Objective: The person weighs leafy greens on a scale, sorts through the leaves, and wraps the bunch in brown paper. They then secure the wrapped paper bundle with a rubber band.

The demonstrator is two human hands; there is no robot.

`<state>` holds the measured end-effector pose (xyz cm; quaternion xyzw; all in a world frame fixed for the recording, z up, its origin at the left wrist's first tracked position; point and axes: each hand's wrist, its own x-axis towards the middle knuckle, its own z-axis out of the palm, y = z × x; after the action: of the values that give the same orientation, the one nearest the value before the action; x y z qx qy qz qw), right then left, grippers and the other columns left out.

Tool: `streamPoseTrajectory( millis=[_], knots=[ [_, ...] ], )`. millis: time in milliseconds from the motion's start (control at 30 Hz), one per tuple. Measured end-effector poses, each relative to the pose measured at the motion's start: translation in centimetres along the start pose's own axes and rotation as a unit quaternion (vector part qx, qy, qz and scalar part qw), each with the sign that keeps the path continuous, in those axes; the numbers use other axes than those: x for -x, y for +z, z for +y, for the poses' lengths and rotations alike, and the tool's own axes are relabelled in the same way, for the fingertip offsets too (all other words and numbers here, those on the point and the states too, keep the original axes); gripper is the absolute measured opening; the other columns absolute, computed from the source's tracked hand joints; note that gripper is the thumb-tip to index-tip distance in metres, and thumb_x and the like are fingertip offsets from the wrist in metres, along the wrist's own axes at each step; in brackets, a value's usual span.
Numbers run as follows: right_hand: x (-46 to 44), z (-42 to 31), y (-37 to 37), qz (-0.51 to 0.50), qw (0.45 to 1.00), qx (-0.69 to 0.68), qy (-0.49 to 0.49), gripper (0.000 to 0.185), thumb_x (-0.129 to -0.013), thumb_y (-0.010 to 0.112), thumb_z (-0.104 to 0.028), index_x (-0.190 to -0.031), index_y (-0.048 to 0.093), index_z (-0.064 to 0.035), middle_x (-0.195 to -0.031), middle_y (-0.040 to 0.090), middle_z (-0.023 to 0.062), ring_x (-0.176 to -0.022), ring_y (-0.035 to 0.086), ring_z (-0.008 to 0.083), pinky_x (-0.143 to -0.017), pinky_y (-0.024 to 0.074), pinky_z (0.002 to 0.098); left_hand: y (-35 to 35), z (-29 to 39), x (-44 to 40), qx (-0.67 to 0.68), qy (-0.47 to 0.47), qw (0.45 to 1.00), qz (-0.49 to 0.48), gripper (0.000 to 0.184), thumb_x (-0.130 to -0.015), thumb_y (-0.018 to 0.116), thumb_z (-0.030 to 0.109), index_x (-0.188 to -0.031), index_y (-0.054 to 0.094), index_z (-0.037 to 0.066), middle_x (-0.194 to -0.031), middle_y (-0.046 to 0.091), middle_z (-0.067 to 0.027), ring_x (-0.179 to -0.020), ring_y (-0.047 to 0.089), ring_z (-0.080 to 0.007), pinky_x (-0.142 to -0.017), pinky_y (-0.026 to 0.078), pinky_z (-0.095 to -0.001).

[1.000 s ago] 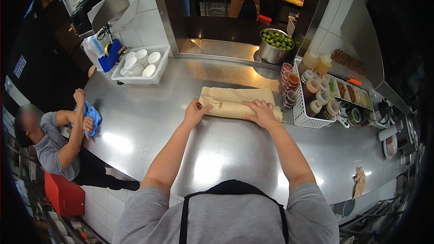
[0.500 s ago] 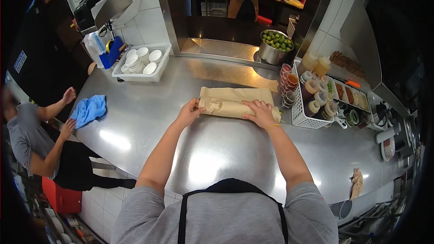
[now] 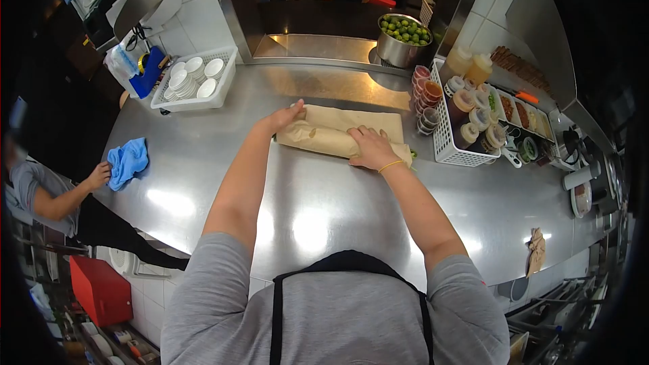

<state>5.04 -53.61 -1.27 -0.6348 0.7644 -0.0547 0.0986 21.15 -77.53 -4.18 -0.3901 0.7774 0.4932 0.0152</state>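
Observation:
On the steel counter (image 3: pixel 324 230) lies a roll of brown paper (image 3: pixel 324 140), partly wrapped, with a flat paper flap behind it. Green leaves poke out at its right end. My left hand (image 3: pixel 287 116) is at the upper left corner of the paper, its fingers partly hidden, so its grip is unclear. My right hand (image 3: pixel 370 149) lies over the right part of the roll, fingers spread and pressing on it.
A white basket of small white cups (image 3: pixel 193 84) stands back left. Back right are a pot of green limes (image 3: pixel 403 40), sauce cups (image 3: pixel 427 98) and a bottle basket (image 3: pixel 466 155). A person's hand (image 3: pixel 99 176) touches a blue cloth (image 3: pixel 127 162) at left.
My left hand has moved up from the roll's left end to the paper's back corner. The roll now slants slightly. The other person has shifted, with one hand at the cloth.

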Motion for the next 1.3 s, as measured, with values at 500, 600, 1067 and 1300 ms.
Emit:
streamPoseTrajectory(
  millis=[500,600,1067,1300],
  knots=[
    [-0.4,0.6,0.0,0.012,0.989,0.011,-0.146,0.059,-0.068,0.072,-0.020,-0.121,0.047,-0.0173,-0.107,0.053,0.0004,-0.104,0.049,0.0198,-0.088,0.0346,0.0382,0.0,2.1,0.1,-0.202,-0.108,0.973,-0.032,0.080,-0.082,0.026,0.070,-0.134,0.040,0.010,-0.140,0.033,-0.0156,-0.130,0.030,-0.0291,-0.106,0.022,-0.0338],
    [-1.0,0.4,-0.8,-0.036,0.992,0.015,-0.119,0.060,-0.068,0.073,-0.021,-0.122,0.047,-0.0194,-0.108,0.053,-0.0006,-0.104,0.049,0.0191,-0.088,0.0340,0.0398,0.0,0.5,-0.7,-0.187,-0.021,0.982,-0.015,0.082,-0.080,0.029,0.071,-0.135,0.038,0.010,-0.141,0.032,-0.0146,-0.131,0.029,-0.0280,-0.107,0.020,-0.0389],
    [-2.5,0.9,-0.9,-0.062,0.994,0.008,-0.094,0.070,-0.061,0.076,-0.043,-0.120,0.047,-0.0189,-0.111,0.053,0.0047,-0.108,0.049,0.0234,-0.086,0.0393,0.0425,8.9,1.9,10.0,-0.376,0.142,0.882,0.245,0.085,-0.052,0.074,0.059,-0.113,0.053,0.003,-0.101,0.053,-0.0094,-0.099,0.051,-0.0242,-0.086,0.037,-0.0411],
    [-6.1,1.9,-2.5,-0.207,0.972,-0.068,-0.086,0.068,-0.055,0.077,-0.048,-0.107,0.054,-0.0098,-0.109,0.057,0.0120,-0.101,0.054,0.0285,-0.082,0.0435,0.0362,7.3,2.3,8.0,-0.325,0.086,0.922,0.189,0.083,-0.055,0.065,0.071,-0.097,0.061,-0.001,-0.097,0.059,-0.0151,-0.096,0.056,-0.0277,-0.080,0.045,-0.0396]
  ],
)
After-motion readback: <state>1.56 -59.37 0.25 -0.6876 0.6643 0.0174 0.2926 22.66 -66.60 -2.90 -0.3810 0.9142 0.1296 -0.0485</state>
